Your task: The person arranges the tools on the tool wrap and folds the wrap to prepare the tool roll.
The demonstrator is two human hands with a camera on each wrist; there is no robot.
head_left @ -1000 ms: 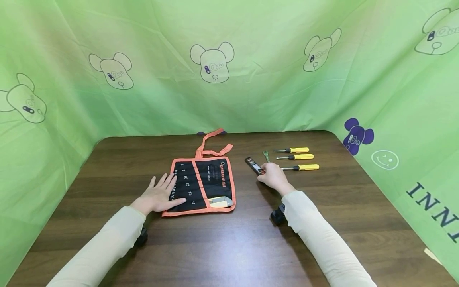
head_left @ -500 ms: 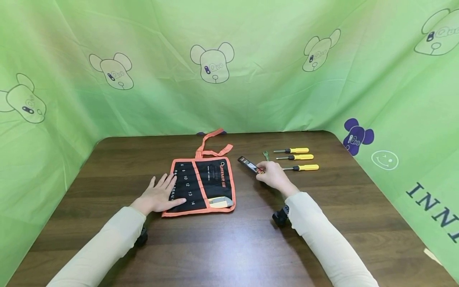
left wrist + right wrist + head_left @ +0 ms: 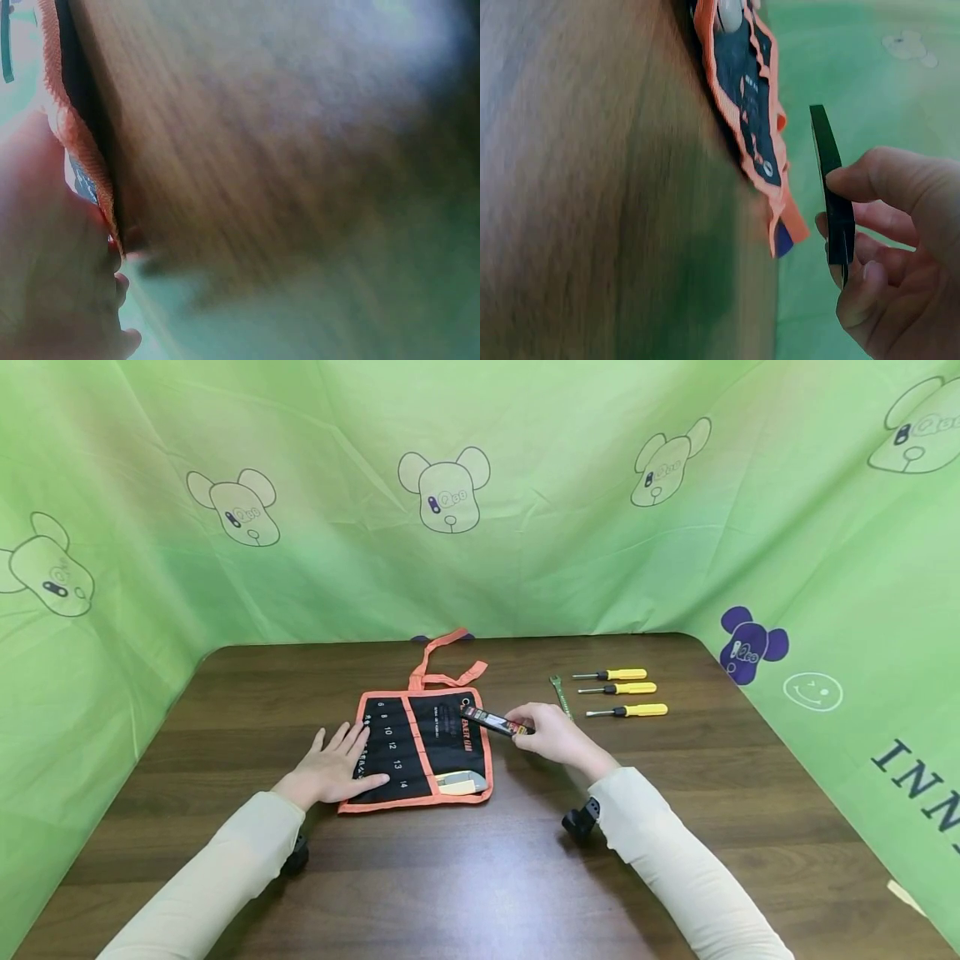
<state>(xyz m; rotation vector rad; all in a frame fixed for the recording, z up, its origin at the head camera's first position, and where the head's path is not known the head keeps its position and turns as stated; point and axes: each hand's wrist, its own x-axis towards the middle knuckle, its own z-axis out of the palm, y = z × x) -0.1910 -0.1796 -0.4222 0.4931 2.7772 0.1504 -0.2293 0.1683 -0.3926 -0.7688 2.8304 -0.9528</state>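
Note:
A black tool pouch [image 3: 390, 752] with orange edging and printed sizes lies spread on the table. My left hand [image 3: 330, 768] rests on its left side, fingers straight and spread. Between thumb and fingers, my right hand [image 3: 558, 735] pinches a slim, flat black case [image 3: 491, 721] with a printed label; its far end overlaps the pouch's right edge in the head view. The right wrist view shows the case [image 3: 831, 180] edge-on in the grip. A utility knife [image 3: 459, 783] with a pale yellow body sits in the pouch's lower right pocket.
Beyond my right hand lie a green wrench [image 3: 560, 695] and three yellow-handled screwdrivers [image 3: 626, 675]. Orange ties [image 3: 442, 664] trail from the pouch's far edge. Green printed cloth [image 3: 525, 568] hangs around the wooden table [image 3: 465, 877].
My right hand has carried the black case leftward from beside the wrench to the pouch's right edge, turning it closer to level across the view. The left hand has stayed put.

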